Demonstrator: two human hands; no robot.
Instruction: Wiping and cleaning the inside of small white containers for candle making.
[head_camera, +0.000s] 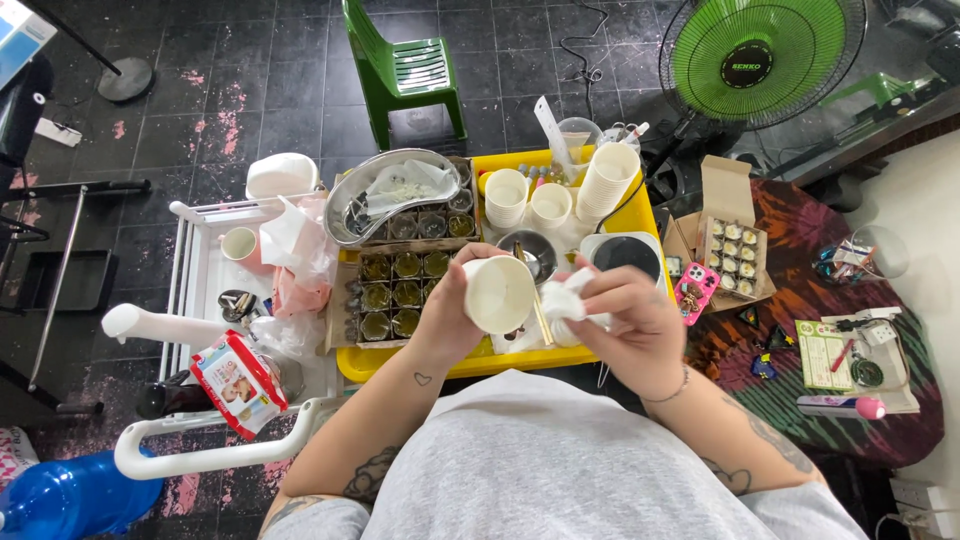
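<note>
Gripping a small white paper cup (498, 293), the left hand (452, 312) is wrapped around its wall; fingers mostly hidden behind the cup. The right hand (630, 318) is closed on a crumpled white tissue wad (565, 300), touching the cup's rim at 3 o'clock. Cup contents and base can't be made out.

Cup lies tipped: mouth faces up toward the camera, long axis running away toward 11 o'clock. It's held above the near edge of the yellow plastic tray (640, 212), just in front of the grey-shirted torso.

Counts:
- One tipped stack of white cups (606, 180) at 1 o'clock, plus two upright stacks (507, 196) at 12.
- Glass jars (391, 295) with dark contents at 9 o'clock, about nine in a grid; further rows partly hidden.
- One metal kidney-shaped basin (395, 190) at 11.
- One pink phone (696, 291) at 3.
</note>
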